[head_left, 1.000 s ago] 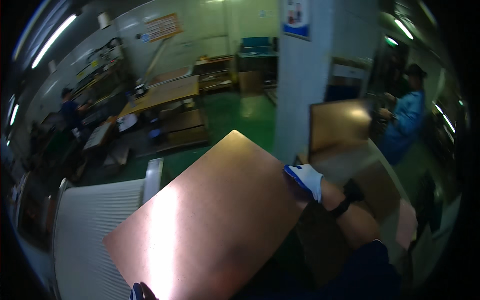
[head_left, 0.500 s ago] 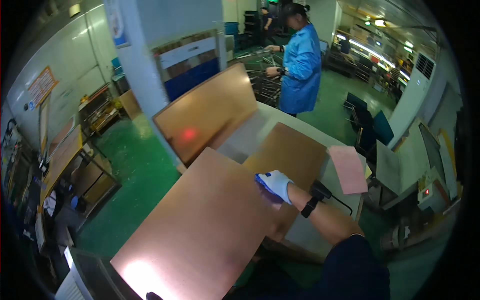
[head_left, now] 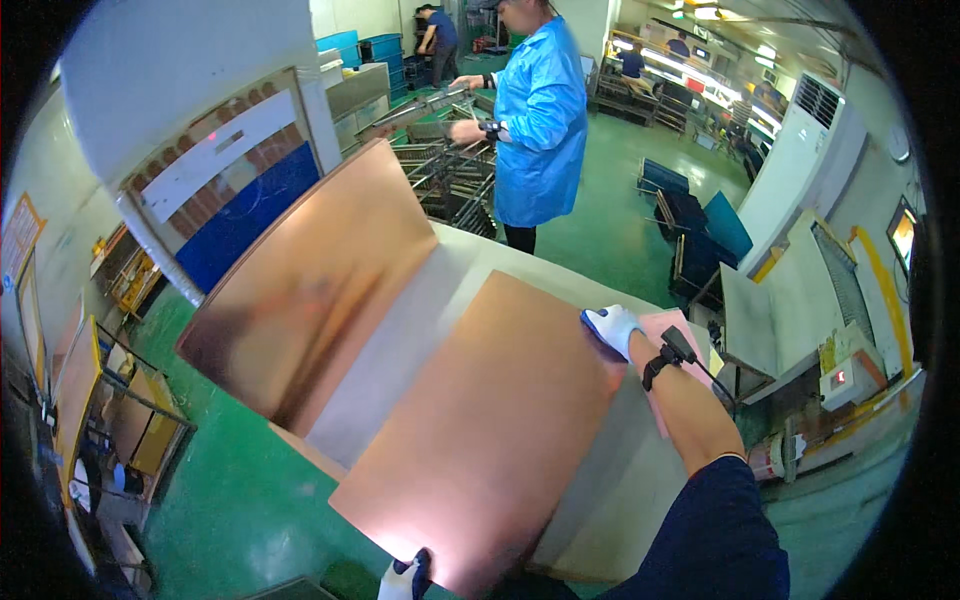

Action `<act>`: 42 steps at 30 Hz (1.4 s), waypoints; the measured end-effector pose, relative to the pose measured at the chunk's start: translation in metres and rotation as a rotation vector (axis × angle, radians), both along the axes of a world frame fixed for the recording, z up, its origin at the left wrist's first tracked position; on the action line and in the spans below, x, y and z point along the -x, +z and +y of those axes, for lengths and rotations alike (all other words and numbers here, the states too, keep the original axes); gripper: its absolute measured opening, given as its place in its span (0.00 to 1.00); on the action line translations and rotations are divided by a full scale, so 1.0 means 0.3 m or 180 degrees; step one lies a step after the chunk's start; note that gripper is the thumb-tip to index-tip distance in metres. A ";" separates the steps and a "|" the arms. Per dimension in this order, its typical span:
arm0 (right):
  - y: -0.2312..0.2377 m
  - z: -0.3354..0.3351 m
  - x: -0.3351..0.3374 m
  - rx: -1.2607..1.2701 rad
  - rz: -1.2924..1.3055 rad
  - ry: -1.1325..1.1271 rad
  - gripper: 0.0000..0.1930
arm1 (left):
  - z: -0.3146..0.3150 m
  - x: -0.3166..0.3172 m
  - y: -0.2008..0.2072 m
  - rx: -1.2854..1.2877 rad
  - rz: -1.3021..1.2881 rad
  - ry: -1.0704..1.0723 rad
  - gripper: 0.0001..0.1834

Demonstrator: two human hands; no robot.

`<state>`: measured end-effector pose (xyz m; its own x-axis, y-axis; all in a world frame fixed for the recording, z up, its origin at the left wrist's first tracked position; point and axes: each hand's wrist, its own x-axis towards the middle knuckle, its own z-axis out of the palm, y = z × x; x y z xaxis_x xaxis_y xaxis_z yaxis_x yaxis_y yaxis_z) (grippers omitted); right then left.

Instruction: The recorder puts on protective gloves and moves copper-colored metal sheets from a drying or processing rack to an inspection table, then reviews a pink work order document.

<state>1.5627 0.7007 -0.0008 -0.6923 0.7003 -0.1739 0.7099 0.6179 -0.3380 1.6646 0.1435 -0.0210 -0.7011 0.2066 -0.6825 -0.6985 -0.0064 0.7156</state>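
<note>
A large copper-coloured sheet (head_left: 480, 420) is held between my hands, over a pale table (head_left: 625, 490). My gloved right hand (head_left: 612, 332) is closed on its right edge, toward the far corner. At the near edge my left hand (head_left: 405, 577), also gloved, grips the sheet with the thumb on top; its other fingers are hidden. Whether the sheet rests fully on the table I cannot tell. Another copper-coloured sheet (head_left: 330, 270) leans upright along the table's left side. Pink paper (head_left: 672, 325) lies beside my right hand, partly covered by my forearm.
Beyond the table a person in a blue coat (head_left: 545, 120) handles metal racks (head_left: 460, 190). A blue-grey pillar (head_left: 200, 80) stands behind the leaning sheet. Dark bins (head_left: 700, 250) sit on the green floor at the right, near a grey bench (head_left: 750, 345). A wooden-topped rack (head_left: 85, 400) stands at the left.
The held sheet has moved right and now covers the sheet seen lying on the table. My right hand went with it. My left hand has come more into view. The view has turned right.
</note>
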 end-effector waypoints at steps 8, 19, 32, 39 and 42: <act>-0.124 0.122 0.076 0.0056 -0.0312 0.0051 0.30 | 0.081 0.029 -0.075 0.0315 0.0158 -0.0562 0.12; -0.072 0.103 0.134 -0.0349 -0.0689 0.0369 0.29 | 0.025 -0.006 -0.206 0.1495 0.0727 -0.1476 0.14; 0.294 -0.005 -0.031 -0.0989 0.2590 -0.0021 0.16 | 0.103 0.201 0.106 0.3302 0.1252 -0.3161 0.21; -0.253 -0.332 -0.489 0.1556 0.2129 -0.1752 0.19 | 0.162 0.624 -0.035 0.2250 0.2889 -0.0781 0.19; -0.264 -0.591 -0.538 0.2291 0.2054 -0.2021 0.22 | 0.283 0.744 -0.165 0.1604 0.2823 -0.0866 0.25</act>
<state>1.7240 0.5235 -0.0798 -0.3567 0.8364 -0.4162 0.3907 -0.2711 -0.8797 1.4413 0.2284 -0.0706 -0.9637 0.2671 0.0010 0.1428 0.5119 0.8471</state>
